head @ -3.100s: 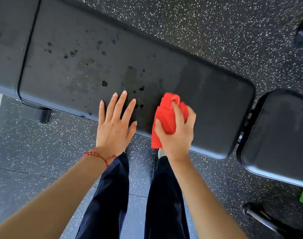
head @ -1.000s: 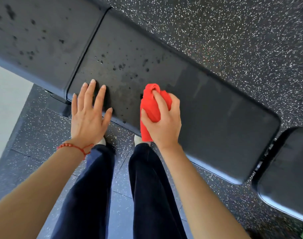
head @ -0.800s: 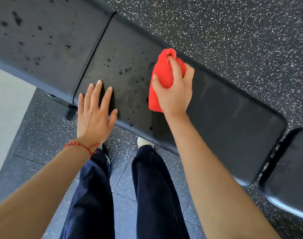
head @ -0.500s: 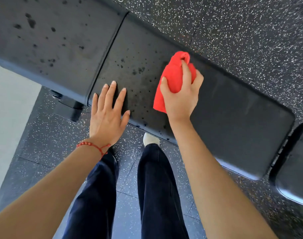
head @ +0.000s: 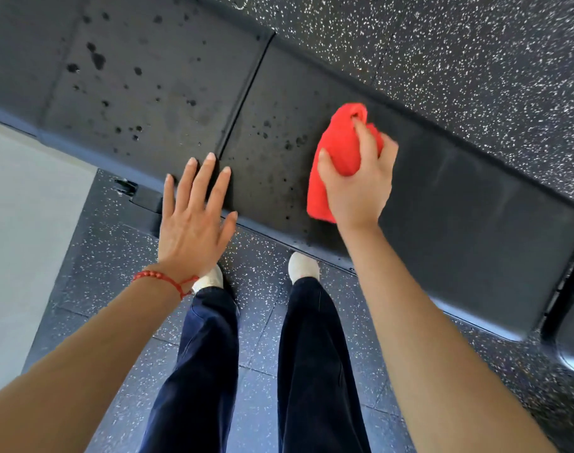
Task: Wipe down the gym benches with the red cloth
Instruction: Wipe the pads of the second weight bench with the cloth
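While the right hand (head: 356, 188) grips the bunched red cloth (head: 339, 152) against the black bench (head: 459, 204), the left hand (head: 194, 220) lies flat with fingers straight on the pad's near edge, at about 9 o'clock from the cloth, just beside the seam (head: 246, 93) between two pads. Dark droplets (head: 279, 138) speckle the pad at 9 o'clock of the cloth and spread across the adjoining pad (head: 141, 86) toward 10 o'clock, while the surface toward 3 o'clock looks free of drops. The risk, as judged here: the tight wad covers little surface, so a stroke could smear or skip drops, and liquid may settle in the seam; the bracing palm could slip on the wet pad. No brand, label or writing is readable anywhere in view.
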Demonstrator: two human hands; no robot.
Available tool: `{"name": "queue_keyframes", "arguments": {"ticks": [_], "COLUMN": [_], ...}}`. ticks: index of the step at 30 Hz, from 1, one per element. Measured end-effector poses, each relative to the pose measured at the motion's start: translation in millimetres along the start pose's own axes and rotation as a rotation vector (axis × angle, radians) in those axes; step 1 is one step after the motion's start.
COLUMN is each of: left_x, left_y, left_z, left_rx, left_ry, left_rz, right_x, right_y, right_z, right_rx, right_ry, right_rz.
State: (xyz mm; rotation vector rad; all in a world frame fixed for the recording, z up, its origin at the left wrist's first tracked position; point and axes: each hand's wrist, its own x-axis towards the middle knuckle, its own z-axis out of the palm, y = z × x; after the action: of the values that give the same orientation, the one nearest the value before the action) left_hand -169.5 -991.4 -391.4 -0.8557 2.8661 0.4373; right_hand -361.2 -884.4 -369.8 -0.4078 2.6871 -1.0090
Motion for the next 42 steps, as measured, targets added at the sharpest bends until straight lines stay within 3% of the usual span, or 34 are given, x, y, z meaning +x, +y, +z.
{"name": "queue_keyframes", "arguments": {"ticks": [6,10,18,25,30,35,42], "left_x": [0,-1,0,1,10,15,14], "left_y": [-7,-6,-11,-17,-34,-44,-46], "left_z": [2,5,3,-2,-12,-10,-8], "left_rx": [0.015,0.012,0.012,0.014,-0.025,-0.029,-0.027], "left_ry": [0.034,0.042,0.025,0.018,0.064,0.059,0.085], "left_rz": [0.049,0.039,0.061,0.091,-0.023,-0.065,-0.055], "right_x": [45,14,-78,16,51,3,-80], "right_y": [-17,-16,-16,-54,-64,-60,-54], "right_z": [11,16,34,48,55,60,67], "right_rx": [0.004,-0.005,0.013,0.048,0.040,0.027,-0.018], "right_ry": [0.075,0.084,-0.083,0.006,0.042,0.017,-0.167], "right_rz": [0.053,0.046,-0.036,0.019,0.000,-0.034,-0.164]}}
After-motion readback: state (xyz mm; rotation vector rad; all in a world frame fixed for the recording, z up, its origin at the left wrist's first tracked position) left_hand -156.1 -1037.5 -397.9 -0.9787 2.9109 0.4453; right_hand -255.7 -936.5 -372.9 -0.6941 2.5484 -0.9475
